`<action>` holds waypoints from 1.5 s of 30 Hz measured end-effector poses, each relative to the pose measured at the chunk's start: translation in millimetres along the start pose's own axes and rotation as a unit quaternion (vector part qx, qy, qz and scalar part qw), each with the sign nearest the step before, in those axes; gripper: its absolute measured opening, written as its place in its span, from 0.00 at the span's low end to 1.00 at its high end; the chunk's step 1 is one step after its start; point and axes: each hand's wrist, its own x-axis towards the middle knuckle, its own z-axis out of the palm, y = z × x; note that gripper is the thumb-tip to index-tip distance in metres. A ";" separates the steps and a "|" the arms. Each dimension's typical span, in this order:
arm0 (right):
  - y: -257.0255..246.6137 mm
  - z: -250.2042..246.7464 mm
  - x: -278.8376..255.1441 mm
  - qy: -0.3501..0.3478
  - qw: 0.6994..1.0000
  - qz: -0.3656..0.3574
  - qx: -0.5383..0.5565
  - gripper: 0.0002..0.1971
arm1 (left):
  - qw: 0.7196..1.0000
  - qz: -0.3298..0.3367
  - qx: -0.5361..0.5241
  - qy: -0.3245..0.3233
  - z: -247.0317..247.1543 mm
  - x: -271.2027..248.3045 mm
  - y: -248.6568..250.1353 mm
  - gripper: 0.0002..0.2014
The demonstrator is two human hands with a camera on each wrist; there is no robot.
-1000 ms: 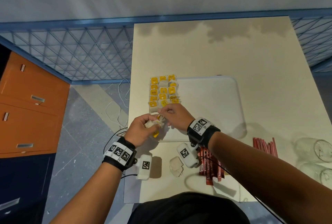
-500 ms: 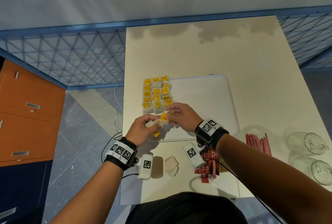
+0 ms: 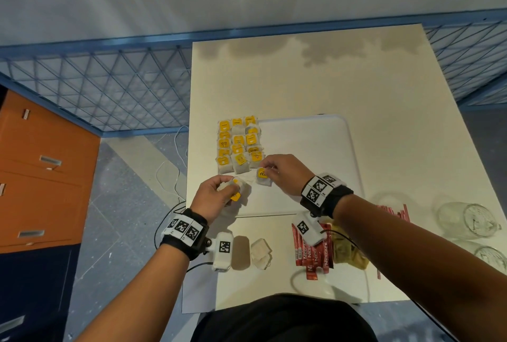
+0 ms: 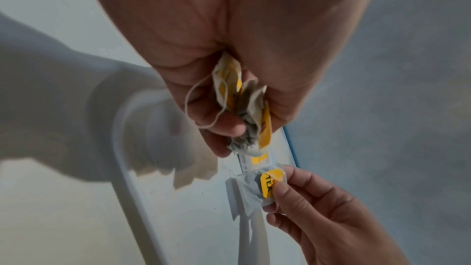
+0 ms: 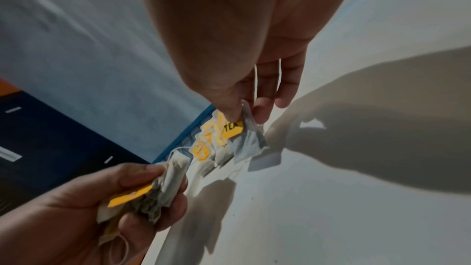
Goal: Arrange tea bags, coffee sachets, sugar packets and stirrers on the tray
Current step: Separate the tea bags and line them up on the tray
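Two hands work over the tray [image 3: 315, 144]: our right hand [image 3: 285, 174] pinches one tea bag [image 3: 264, 176] by its yellow tag, just below the tea-bag rows [image 3: 239, 147] at the tray's left edge; our left hand [image 3: 214, 199] grips a bunch of tea bags [image 3: 233, 191] at its near-left corner.

orange drawers [image 3: 41, 166], blue mesh fence [image 3: 109, 89], grey floor [image 3: 123, 218]
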 end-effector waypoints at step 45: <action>-9.1 25.1 -4.0 -0.013 0.990 -0.007 0.141 0.04 | 0.992 -0.057 -0.109 -0.033 11.2 -1.9 -0.3 0.09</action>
